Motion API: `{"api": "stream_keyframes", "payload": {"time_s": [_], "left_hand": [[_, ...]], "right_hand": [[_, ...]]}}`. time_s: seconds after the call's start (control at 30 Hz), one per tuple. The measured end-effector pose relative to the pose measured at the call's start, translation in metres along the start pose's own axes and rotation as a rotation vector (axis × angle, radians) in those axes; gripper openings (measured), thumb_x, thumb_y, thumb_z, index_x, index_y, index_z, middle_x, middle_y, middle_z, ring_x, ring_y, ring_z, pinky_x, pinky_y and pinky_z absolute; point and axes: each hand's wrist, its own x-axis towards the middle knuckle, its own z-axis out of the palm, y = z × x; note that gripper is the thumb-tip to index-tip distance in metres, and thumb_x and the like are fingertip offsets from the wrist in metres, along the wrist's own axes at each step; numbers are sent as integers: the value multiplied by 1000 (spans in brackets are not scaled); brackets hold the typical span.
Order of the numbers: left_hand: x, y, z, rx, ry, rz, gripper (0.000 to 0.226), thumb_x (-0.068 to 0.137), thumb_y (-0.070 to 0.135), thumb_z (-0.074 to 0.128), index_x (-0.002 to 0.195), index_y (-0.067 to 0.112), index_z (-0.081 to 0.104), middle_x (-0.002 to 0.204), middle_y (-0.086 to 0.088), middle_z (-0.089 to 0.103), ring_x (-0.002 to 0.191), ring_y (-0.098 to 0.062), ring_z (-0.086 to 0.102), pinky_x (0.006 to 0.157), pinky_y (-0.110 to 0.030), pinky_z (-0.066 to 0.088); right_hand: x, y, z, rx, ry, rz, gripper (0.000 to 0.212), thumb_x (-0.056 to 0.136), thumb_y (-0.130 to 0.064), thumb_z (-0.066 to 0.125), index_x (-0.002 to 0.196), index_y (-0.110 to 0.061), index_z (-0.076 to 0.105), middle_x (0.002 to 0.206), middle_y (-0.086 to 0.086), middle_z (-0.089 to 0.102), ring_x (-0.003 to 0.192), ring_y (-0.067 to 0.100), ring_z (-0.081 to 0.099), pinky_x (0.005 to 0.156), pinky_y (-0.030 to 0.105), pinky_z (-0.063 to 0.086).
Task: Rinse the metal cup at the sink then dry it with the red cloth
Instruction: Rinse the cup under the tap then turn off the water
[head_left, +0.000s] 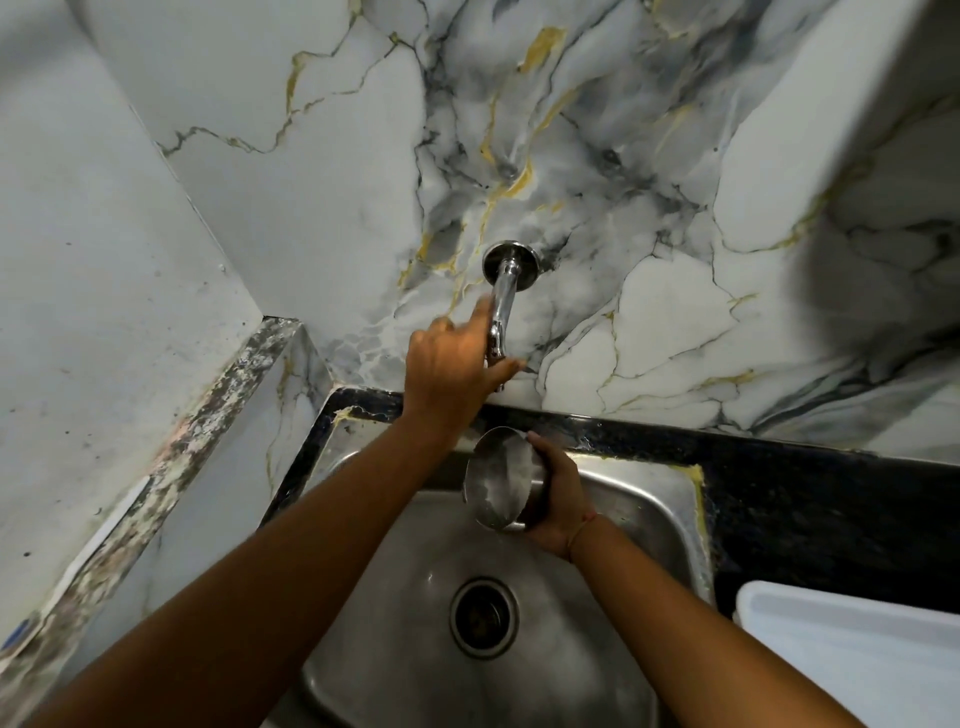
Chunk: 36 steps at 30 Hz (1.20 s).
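Observation:
My right hand (558, 499) grips the metal cup (501, 478) by its side, tilted so its open mouth faces me, under the tap and over the steel sink (644, 499). Water seems to wet the inside of the cup. My left hand (452, 371) is wrapped around the chrome tap (504, 301) that juts out of the marble wall, with the index finger stretched along it. No red cloth shows in this view.
The sink drain (483, 618) lies below the cup. A black stone counter (805, 499) runs to the right, with a white plastic object (852, 654) at its near right. A worn ledge (171, 467) and a wall close in on the left.

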Motion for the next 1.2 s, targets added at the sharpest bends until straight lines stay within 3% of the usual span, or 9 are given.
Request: {"api": "stream_keyframes", "payload": {"time_s": [0.07, 0.13, 0.3, 0.6, 0.73, 0.87, 0.97, 1.1, 1.2], "left_hand": [[13, 0, -4, -9, -102, 110, 91, 89, 53, 59, 156, 10, 14, 162, -21, 25, 145, -36, 30, 112, -53, 37], [23, 2, -7, 3, -193, 215, 88, 94, 40, 55, 157, 5, 3, 166, -21, -3, 154, -34, 2, 123, -53, 20], [24, 0, 0, 62, -146, 272, 77, 98, 32, 42, 155, 0, 2, 166, -23, -3, 154, -32, -2, 126, -46, 11], [25, -3, 8, 177, -93, 296, 81, 100, 54, 27, 155, 2, -1, 166, -22, -4, 154, -31, -5, 127, -45, 7], [24, -2, 1, 211, -119, 297, 82, 100, 55, 25, 155, 3, -5, 166, -21, -9, 153, -31, -10, 126, -47, 3], [-6, 1, -7, 13, -108, 213, 82, 100, 51, 34, 156, 10, -8, 166, -15, -15, 152, -30, -17, 124, -52, -4], [-73, 3, 9, -369, -99, -6, 76, 101, 46, 40, 158, 18, -2, 167, -11, -12, 152, -26, -13, 123, -50, -3], [-164, 23, 34, -780, -196, -442, 67, 101, 44, 43, 157, 24, 12, 168, -5, -8, 154, -27, -2, 123, -57, 11], [-212, 62, 40, -1168, -386, -676, 59, 102, 40, 44, 154, 19, 28, 166, -16, 16, 148, -37, 25, 119, -60, 26]], "right_hand": [[-6, 9, -1, -122, 61, -42, 62, 73, -45, 69, 119, -2, 68, 116, 22, 65, 107, 35, 60, 109, 48, 44], [-12, 19, -1, -354, 134, -155, 49, 68, -44, 73, 106, -11, 71, 103, 16, 70, 93, 30, 64, 88, 34, 56], [-17, 40, -17, -1171, 281, -406, 62, 89, -35, 69, 146, -29, 45, 145, 13, 52, 128, 31, 52, 110, 49, 44], [-38, 75, -33, -2187, 242, -503, 78, 77, -70, 51, 145, -42, 27, 157, 11, 28, 139, 39, 29, 105, 61, 37], [-52, 84, -29, -1904, 381, -423, 77, 78, -67, 51, 147, -38, 30, 157, 7, 32, 141, 34, 30, 109, 58, 38], [-87, 78, -12, -796, 390, -445, 48, 89, -46, 62, 136, -42, 50, 145, 12, 55, 130, 31, 53, 108, 48, 45], [-129, 73, -13, -138, 318, -308, 53, 73, -62, 65, 113, -29, 75, 119, 13, 74, 106, 34, 71, 94, 53, 55], [-169, 82, -30, 131, 275, -350, 67, 83, -59, 56, 119, -5, 72, 124, 23, 70, 118, 41, 64, 113, 57, 39], [-186, 95, -35, 149, 396, -427, 59, 92, -53, 48, 115, -6, 74, 119, 23, 72, 113, 41, 65, 102, 50, 49]]}}
